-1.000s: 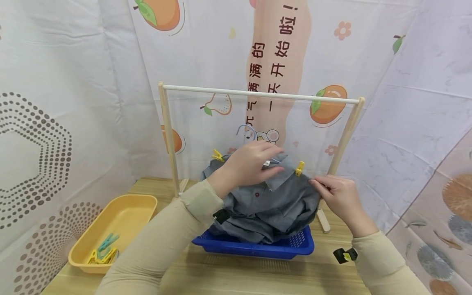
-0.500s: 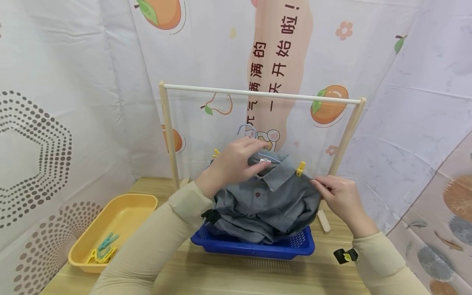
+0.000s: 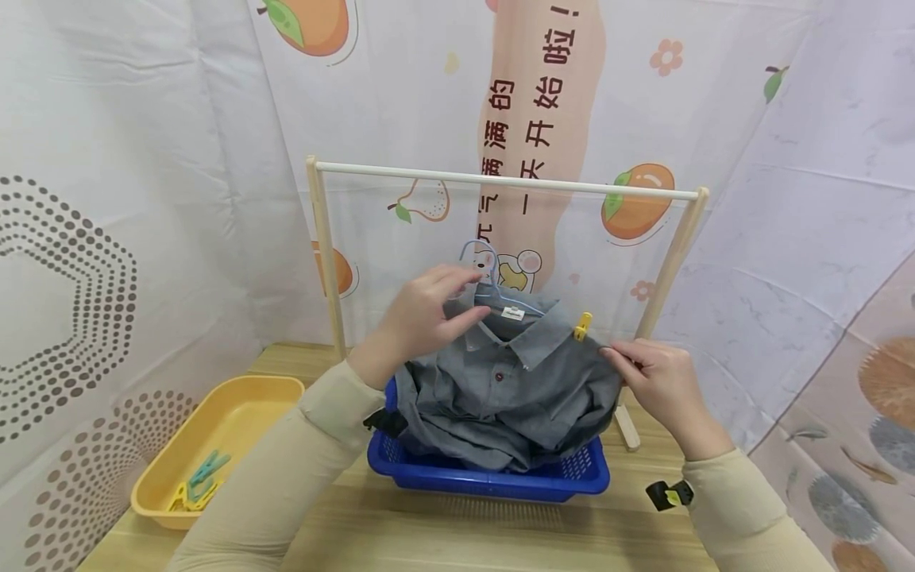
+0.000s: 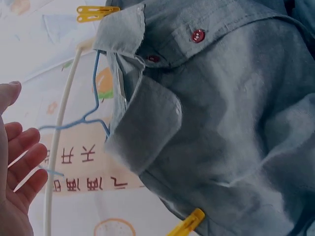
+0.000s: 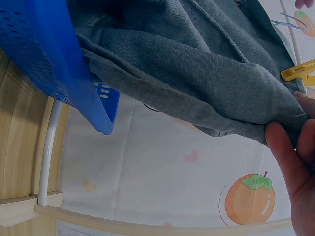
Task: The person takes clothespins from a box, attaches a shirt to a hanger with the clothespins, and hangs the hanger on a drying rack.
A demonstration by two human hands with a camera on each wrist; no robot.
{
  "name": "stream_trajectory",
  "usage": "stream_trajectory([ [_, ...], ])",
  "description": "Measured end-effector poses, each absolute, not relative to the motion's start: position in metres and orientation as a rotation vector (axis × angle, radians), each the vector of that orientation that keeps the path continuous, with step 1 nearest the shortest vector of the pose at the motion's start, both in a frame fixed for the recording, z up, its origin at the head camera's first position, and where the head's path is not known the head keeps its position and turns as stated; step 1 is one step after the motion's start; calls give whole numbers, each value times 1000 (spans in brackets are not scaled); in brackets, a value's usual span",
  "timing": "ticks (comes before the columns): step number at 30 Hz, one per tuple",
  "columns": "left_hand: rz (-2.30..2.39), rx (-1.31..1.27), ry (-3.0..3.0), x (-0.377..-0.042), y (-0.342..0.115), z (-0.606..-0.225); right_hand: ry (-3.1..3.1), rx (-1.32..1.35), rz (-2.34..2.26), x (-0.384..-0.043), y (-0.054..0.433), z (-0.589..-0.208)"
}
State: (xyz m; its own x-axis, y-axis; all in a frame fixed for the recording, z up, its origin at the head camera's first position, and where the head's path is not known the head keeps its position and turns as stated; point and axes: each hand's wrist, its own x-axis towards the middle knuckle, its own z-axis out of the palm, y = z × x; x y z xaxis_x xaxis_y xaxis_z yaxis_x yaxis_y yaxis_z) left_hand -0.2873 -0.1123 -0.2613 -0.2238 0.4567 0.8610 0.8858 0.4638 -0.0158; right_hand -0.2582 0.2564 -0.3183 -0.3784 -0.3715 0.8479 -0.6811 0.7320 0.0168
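A grey-blue shirt (image 3: 500, 389) with a collar and red buttons lies bunched in a blue basket (image 3: 493, 483). Inside its neck sits a blue hanger (image 3: 495, 274), hook upward. My right hand (image 3: 654, 381) pinches the shirt at its right shoulder, beside a yellow clothespin (image 3: 582, 326). In the right wrist view, thumb and fingers hold the fabric's edge. My left hand (image 3: 429, 314) hovers by the left side of the collar, fingers loosely extended; the left wrist view shows it apart from the cloth. Another yellow clothespin (image 4: 189, 223) is on the other shoulder, hidden in the head view.
Behind the basket stands a wooden rack with a white crossbar (image 3: 500, 181). To the left, a yellow tray (image 3: 246, 409) holds teal and yellow clothespins (image 3: 207, 473). Printed curtains hang behind and at both sides of the wooden table (image 3: 429, 532).
My left hand has moved leftward from in front of the collar, uncovering the hanger and neck label and covering the left clothespin. The right hand keeps its pinch on the shirt.
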Motion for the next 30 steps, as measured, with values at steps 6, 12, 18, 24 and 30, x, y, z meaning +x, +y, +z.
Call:
stream_trajectory([
  [6, -675, -1068, -1875, -287, -126, -268, -2010, 796, 421, -258, 256, -318],
  [12, -723, -978, -1968, -288, -140, -273, -2002, 802, 416, -257, 255, -318],
  [18, -771, -859, -2113, -286, -153, -278, -2001, 793, 417, -257, 256, -318],
  [24, -838, -784, -2169, -288, -164, -284, -2002, 791, 415, -256, 256, -318],
  [30, -866, -697, -2252, -287, -174, -289, -2016, 782, 409, -255, 256, -318],
])
